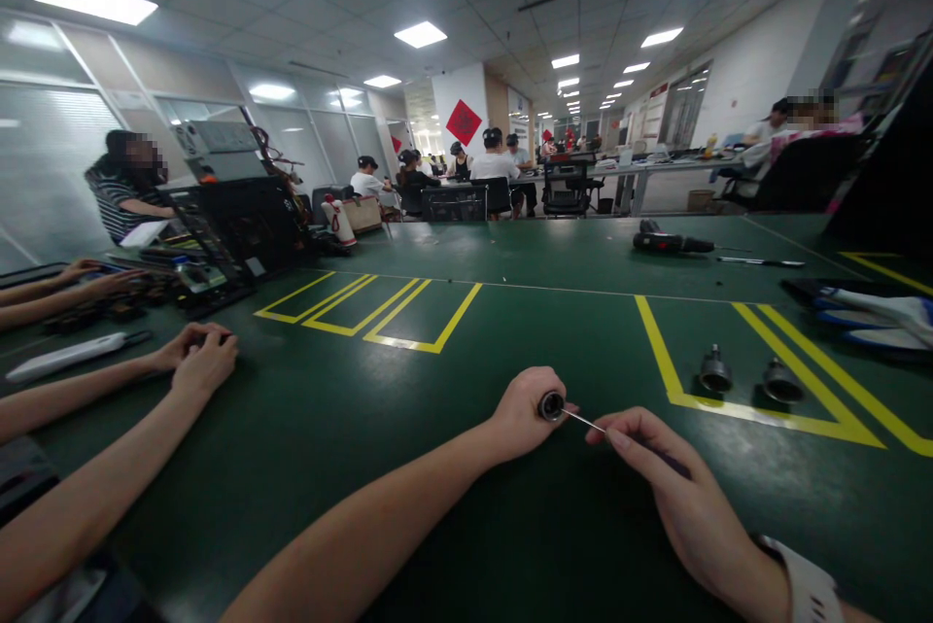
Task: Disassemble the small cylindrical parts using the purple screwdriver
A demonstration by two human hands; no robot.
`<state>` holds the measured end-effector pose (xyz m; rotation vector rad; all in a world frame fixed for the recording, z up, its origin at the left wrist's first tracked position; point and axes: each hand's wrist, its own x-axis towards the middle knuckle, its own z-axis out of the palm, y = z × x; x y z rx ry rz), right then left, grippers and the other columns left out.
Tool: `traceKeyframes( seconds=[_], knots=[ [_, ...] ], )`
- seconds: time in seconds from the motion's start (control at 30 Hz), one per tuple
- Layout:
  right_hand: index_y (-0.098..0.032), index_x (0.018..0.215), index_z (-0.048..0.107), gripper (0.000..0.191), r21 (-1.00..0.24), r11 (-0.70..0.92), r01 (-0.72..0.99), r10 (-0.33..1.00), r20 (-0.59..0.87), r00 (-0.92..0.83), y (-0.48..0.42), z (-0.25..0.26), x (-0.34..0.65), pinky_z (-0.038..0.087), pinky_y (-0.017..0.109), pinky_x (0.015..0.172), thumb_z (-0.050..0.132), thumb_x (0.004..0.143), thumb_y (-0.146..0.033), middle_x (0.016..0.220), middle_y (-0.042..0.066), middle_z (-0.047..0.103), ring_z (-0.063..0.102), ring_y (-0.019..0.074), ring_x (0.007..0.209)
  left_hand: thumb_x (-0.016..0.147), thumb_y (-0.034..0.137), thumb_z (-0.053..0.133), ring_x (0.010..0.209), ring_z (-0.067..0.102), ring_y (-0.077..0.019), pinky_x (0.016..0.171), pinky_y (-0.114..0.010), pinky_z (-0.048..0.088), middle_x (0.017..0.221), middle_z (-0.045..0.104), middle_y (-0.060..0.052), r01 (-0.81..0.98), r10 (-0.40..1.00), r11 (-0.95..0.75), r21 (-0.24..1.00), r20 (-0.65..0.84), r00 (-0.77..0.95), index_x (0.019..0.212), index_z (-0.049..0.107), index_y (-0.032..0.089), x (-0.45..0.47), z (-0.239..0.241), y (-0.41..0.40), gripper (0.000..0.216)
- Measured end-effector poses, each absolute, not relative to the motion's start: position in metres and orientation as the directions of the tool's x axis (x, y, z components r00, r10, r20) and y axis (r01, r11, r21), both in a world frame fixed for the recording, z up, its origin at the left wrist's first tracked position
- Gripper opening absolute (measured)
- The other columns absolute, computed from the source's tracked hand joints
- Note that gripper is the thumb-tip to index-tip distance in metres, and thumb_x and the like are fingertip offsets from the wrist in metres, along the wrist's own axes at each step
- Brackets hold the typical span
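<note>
My left hand [531, 409] is closed around a dark cup-shaped metal part [552, 405], which looks like a hole saw, its round open end turned toward me. In my right hand [660, 463] is a thin screwdriver [583, 421] with a dark handle, partly covered by my palm. Its slim shaft reaches left to the mouth of the part; whether the tip touches inside is hidden. Two similar metal parts, a left one [715, 370] and a right one [782, 381], stand on the table to the right, their stems upward.
Yellow tape [787, 417] marks areas on the green table [408, 429]. A cordless drill [671, 241], a pen-like tool [760, 261] and blue-white gloves [875, 317] lie at right. At left are another person's hands [196, 356], a white tool [69, 358] and black equipment [248, 224].
</note>
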<state>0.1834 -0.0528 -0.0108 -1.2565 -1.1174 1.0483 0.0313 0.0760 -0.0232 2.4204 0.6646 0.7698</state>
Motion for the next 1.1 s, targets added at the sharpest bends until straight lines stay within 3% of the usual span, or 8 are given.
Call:
traceKeyframes(
  seconds=[0.17, 0.43, 0.83, 1.1],
  knots=[
    [-0.023, 0.08, 0.066, 0.022, -0.994, 0.024, -0.105, 0.983, 0.005, 0.185, -0.0521, -0.0129, 0.183, 0.043, 0.038, 0.082, 0.057, 0.081, -0.042, 0.088, 0.004, 0.066, 0.058, 0.0248, 0.093, 0.078, 0.029, 0.063, 0.065, 0.046, -0.0114, 0.063, -0.024, 0.039, 0.068, 0.048, 0.002, 0.246, 0.564, -0.753, 0.61, 0.407, 0.719, 0.065, 0.047, 0.017, 0.032, -0.0243, 0.0778, 0.024],
    [-0.023, 0.079, 0.065, 0.023, -0.979, 0.081, 0.187, 0.981, 0.112, 0.16, -0.055, -0.0081, 0.1792, 0.046, 0.034, 0.072, 0.057, 0.08, -0.045, 0.084, 0.003, 0.066, 0.06, 0.0234, 0.083, 0.078, 0.025, 0.063, 0.066, 0.048, -0.0125, 0.065, -0.026, 0.038, 0.068, 0.05, 0.002, 0.329, 0.582, -0.775, 0.539, 0.405, 0.705, 0.065, 0.049, 0.018, 0.0327, -0.024, 0.0749, 0.021],
    [-0.024, 0.083, 0.065, 0.02, -0.993, 0.012, -0.121, 0.988, -0.007, 0.157, -0.0514, -0.0144, 0.1822, 0.041, 0.037, 0.084, 0.056, 0.082, -0.042, 0.091, 0.003, 0.066, 0.056, 0.0243, 0.097, 0.078, 0.028, 0.063, 0.064, 0.046, -0.0109, 0.062, -0.024, 0.038, 0.068, 0.047, 0.003, 0.237, 0.585, -0.741, 0.629, 0.43, 0.688, 0.064, 0.046, 0.017, 0.0318, -0.0254, 0.0771, 0.025],
    [-0.023, 0.081, 0.064, 0.021, -0.972, 0.091, 0.216, 0.982, 0.124, 0.144, -0.0556, -0.0112, 0.1797, 0.046, 0.034, 0.071, 0.056, 0.081, -0.043, 0.086, 0.004, 0.065, 0.059, 0.0234, 0.084, 0.079, 0.025, 0.062, 0.066, 0.047, -0.0123, 0.065, -0.025, 0.039, 0.067, 0.049, 0.002, 0.345, 0.585, -0.782, 0.518, 0.419, 0.695, 0.064, 0.049, 0.017, 0.0332, -0.0258, 0.0754, 0.021]
  ],
)
